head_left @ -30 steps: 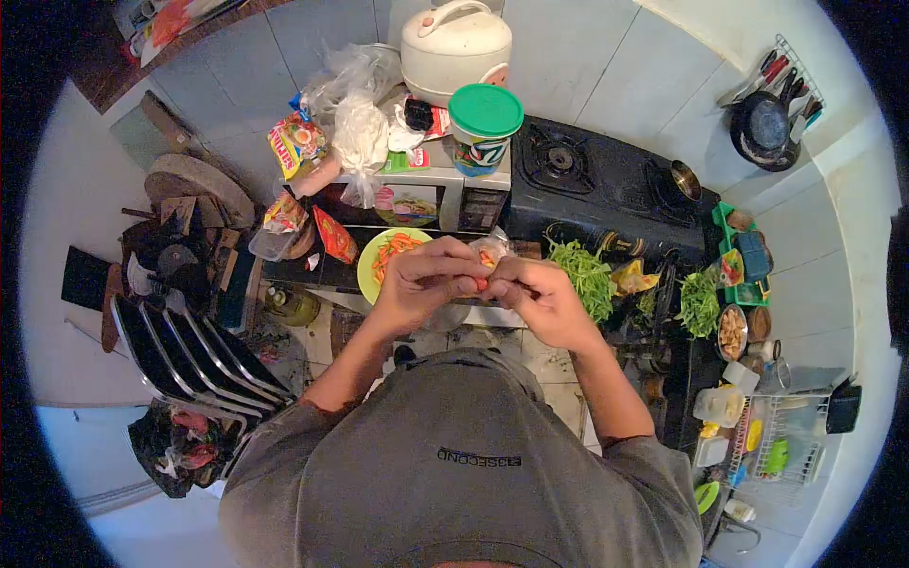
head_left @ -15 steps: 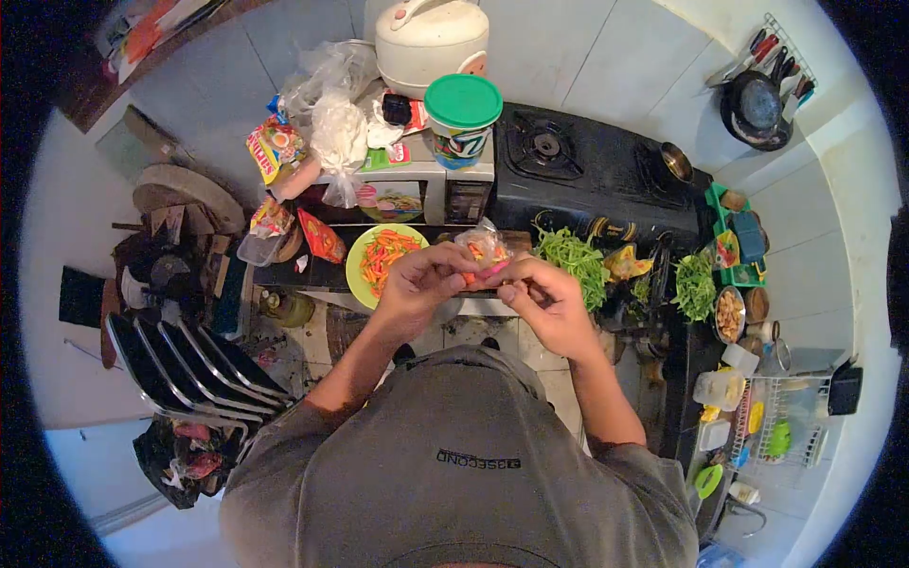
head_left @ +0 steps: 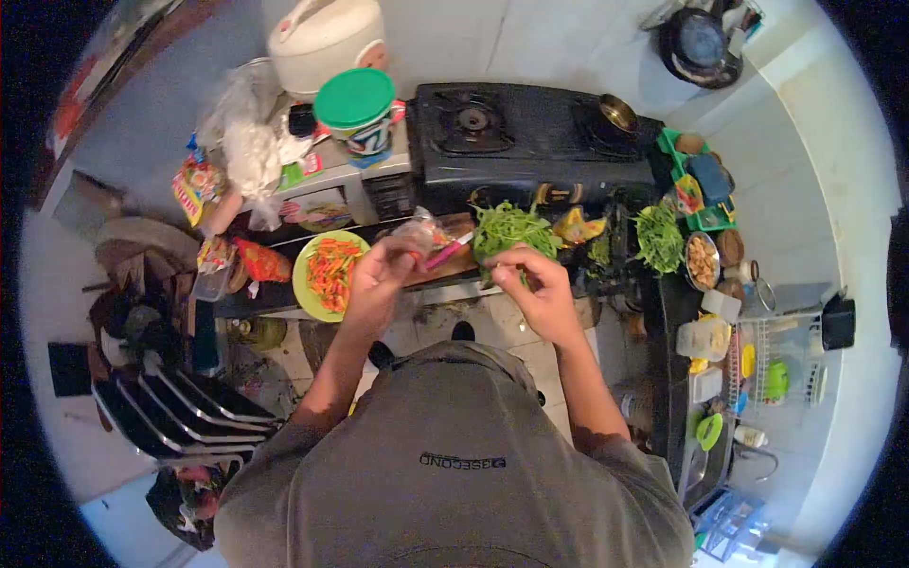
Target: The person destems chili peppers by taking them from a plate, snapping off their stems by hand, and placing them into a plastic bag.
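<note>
My left hand (head_left: pixel 381 282) is closed, its fingertips pinching a small red piece that looks like a chili (head_left: pixel 414 257). To its left, a lime-green plate (head_left: pixel 301 284) holds many red and orange chilies (head_left: pixel 331 273). My right hand (head_left: pixel 535 293) is raised in front of a heap of leafy greens (head_left: pixel 516 230), thumb and forefinger curled together; what they hold, if anything, is too small to make out. Between the hands, a knife with a pink handle (head_left: pixel 447 252) lies on a wooden cutting board (head_left: pixel 459 268). A clear plastic bag (head_left: pixel 419 230) with reddish contents sits just behind my left fingertips.
A black gas stove (head_left: pixel 535 161) stands behind the board. On its left are a microwave (head_left: pixel 383 194), a green-lidded tub (head_left: pixel 355 99) and a rice cooker (head_left: pixel 327 47). At right are more greens (head_left: pixel 658 237), a bowl of brownish pieces (head_left: pixel 702 260) and a dish rack (head_left: pixel 776 355).
My hands have moved apart; before, they were close together at the board's front edge. The pink knife handle now shows plainly between them. The camera view has turned to the right.
</note>
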`<state>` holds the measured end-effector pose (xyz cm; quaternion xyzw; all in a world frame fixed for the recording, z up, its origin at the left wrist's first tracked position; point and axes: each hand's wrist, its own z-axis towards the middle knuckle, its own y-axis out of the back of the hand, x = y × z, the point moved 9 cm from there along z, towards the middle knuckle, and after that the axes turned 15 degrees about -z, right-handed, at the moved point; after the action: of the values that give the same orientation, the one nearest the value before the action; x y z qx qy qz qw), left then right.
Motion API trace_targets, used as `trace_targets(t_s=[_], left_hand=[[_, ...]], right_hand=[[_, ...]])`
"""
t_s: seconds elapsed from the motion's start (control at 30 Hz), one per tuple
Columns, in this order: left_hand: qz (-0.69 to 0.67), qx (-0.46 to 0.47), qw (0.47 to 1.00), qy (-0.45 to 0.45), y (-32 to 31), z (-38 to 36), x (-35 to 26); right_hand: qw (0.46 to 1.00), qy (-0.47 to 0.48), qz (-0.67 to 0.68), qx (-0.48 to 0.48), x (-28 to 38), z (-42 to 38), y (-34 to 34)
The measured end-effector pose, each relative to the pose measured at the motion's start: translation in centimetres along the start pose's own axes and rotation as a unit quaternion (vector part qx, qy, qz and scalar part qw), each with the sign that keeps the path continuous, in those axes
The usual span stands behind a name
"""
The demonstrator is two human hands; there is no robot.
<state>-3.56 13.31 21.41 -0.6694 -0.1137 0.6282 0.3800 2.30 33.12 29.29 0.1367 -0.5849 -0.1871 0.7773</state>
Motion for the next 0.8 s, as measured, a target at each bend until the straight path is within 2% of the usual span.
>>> trace_targets(t_s=[0.03,0.17,0.23,0.3,0.33,0.37,0.4,0.43,0.5,0.57,0.63,0.7,0.8], left_hand=[[0.02,-0.033,0.999,-0.002,0.9,0.4,0.8],[0.01,-0.103,0.993,0.051,7.3,1.1,6.6],[0.027,-0.138,0.988,0.068,10.3,1.1,8.9],[0.063,-0.207,0.972,0.088,12.2,0.6,10.1],[0.065,-0.214,0.971,0.086,12.6,0.5,10.8],[0.094,-0.226,0.969,0.045,13.2,0.7,10.8],[0.123,-0.237,0.964,0.002,14.0,0.9,10.7],[0.128,-0.246,0.961,-0.002,15.2,1.0,11.4],[0.184,-0.26,0.948,0.002,17.8,1.2,13.1],[0.204,-0.275,0.94,0.01,20.4,1.5,14.9],[0.252,-0.263,0.931,0.02,20.2,2.2,15.8],[0.26,-0.248,0.933,-0.008,20.5,3.4,16.9],[0.277,-0.201,0.939,-0.033,19.5,4.9,17.6]], right_hand=[[1.0,-0.006,-0.006,-0.009,-1.7,-0.3,0.9],[0.945,-0.137,-0.272,-0.122,-12.5,-2.8,8.0],[0.918,-0.141,-0.326,-0.178,-18.4,-4.5,12.1],[0.889,-0.21,-0.351,-0.206,-22.9,-6.2,16.2],[0.866,-0.208,-0.412,-0.193,-25.1,-6.8,17.8],[0.84,-0.203,-0.47,-0.18,-27.3,-7.3,19.1],[0.83,-0.195,-0.493,-0.173,-29.1,-7.7,20.0],[0.82,-0.185,-0.515,-0.166,-29.8,-7.8,20.3],[0.807,-0.207,-0.529,-0.16,-33.4,-8.7,21.5],[0.804,-0.267,-0.506,-0.16,-33.0,-8.8,21.8],[0.794,-0.288,-0.506,-0.177,-33.3,-9.2,22.0],[0.814,-0.325,-0.45,-0.171,-32.7,-9.8,21.5],[0.822,-0.306,-0.445,-0.181,-32.4,-10.5,20.8]])
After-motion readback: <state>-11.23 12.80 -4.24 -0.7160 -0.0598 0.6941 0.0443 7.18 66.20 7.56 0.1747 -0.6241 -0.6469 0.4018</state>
